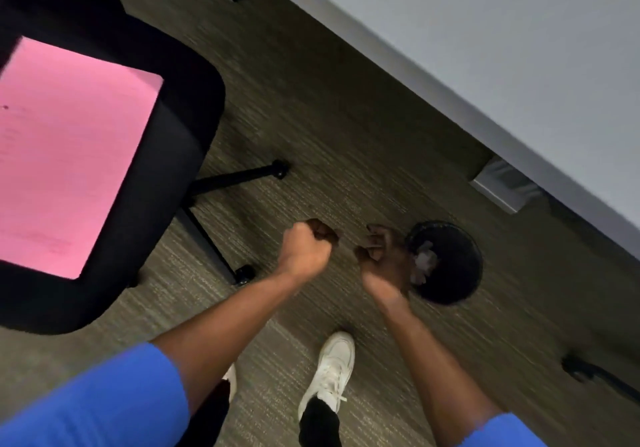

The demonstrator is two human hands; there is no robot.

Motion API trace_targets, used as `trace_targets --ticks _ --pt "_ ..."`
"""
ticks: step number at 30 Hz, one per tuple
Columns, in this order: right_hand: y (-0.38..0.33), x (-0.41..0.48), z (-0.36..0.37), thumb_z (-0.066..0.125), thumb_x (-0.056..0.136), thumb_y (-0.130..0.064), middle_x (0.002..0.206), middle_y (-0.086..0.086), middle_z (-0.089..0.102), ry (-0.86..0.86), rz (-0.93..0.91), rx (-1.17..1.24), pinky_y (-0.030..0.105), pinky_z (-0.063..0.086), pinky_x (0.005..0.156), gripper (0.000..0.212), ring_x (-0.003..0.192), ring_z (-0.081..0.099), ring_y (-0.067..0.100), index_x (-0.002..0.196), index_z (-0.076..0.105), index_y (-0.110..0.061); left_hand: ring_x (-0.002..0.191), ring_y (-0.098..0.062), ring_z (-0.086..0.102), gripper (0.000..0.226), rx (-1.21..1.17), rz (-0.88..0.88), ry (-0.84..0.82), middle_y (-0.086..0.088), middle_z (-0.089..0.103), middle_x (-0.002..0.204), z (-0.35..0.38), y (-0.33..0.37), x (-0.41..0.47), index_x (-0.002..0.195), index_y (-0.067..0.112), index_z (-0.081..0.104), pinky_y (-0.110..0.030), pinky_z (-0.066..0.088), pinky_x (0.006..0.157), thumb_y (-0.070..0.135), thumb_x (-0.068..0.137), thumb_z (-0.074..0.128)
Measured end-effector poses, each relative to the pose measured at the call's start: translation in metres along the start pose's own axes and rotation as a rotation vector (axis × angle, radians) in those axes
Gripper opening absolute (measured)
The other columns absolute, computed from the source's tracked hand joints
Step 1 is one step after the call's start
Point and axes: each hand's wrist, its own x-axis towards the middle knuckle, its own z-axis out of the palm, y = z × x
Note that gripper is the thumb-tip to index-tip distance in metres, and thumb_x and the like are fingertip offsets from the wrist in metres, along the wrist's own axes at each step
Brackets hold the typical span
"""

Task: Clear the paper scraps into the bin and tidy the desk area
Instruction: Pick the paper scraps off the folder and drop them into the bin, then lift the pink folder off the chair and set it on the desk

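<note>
Both hands (343, 252) curl, seemingly empty, beside the bin (450, 273) holding scraps (424, 261).

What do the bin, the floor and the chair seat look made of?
Bin: probably plastic or metal, black and matte; blur leaves it open. Floor: carpet, a flat grey-brown weave with fine streaks. Chair seat: black fabric padding, soft rounded edge, with pink paper lying on it.

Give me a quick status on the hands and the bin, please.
Left hand fisted, right hand curled, contents unclear. Bin on carpet by right hand, pale scraps inside. Chair to the left, clear of bin.
</note>
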Motion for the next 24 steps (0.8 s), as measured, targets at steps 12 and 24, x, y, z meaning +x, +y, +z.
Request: trace_targets --ticks 12,24 --pt "-0.139 -0.056 0.120 0.073 0.088 -0.001 0.091 -0.004 0.076 -0.121 -0.075 0.160 0.048 0.063 0.081 0.041 0.070 0.071 0.011 0.123 0.066 -0.021 0.069 -0.008 0.079 0.021 -0.191 0.127 0.288 0.004 0.081 0.075 -0.193 -0.015 -0.024 0.082 0.016 0.074 -0.047 0.067 0.082 0.028 0.099 0.073" --pt "-0.216 -0.111 0.244 0.071 0.088 -0.012 0.090 -0.001 0.078 -0.204 -0.020 0.385 0.055 0.065 0.075 0.035 0.077 0.076 0.017 0.116 0.066 -0.031 0.086 -0.017 0.075 0.019 0.043 0.191 0.591 0.004 0.078 0.088 -0.385 -0.039 -0.015 0.094 0.016 0.076 -0.038 0.063 0.087 0.031 0.103 0.069"
